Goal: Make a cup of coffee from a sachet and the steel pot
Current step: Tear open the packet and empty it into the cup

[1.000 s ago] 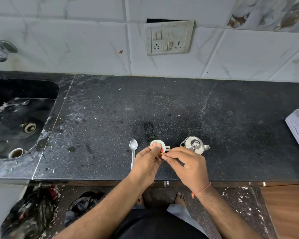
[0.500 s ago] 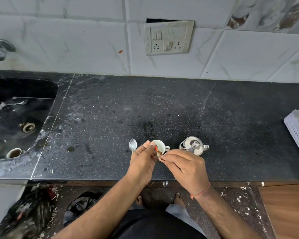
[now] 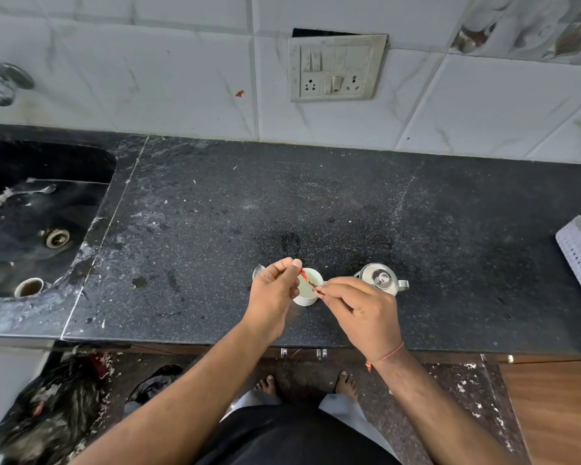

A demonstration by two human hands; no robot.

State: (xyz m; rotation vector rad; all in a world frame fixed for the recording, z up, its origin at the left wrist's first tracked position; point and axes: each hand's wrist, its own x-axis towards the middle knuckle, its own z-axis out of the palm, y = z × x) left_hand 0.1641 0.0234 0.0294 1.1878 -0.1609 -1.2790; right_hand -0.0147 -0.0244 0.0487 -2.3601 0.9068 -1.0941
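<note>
Both hands hold one thin red sachet (image 3: 308, 281) over the white cup (image 3: 307, 290). The left hand (image 3: 275, 293) pinches its top end, and the right hand (image 3: 363, 310) pinches its low end — the sachet is stretched between them. The cup stands near the front edge of the dark worktop (image 3: 215, 229). The steel pot (image 3: 379, 281) stands just right of the cup, lid on. A spoon (image 3: 258, 271) peeks out behind the left hand.

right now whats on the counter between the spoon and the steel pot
In the head view, the white cup stands between the spoon and the steel pot, with both hands stretching the red sachet over it.
</note>
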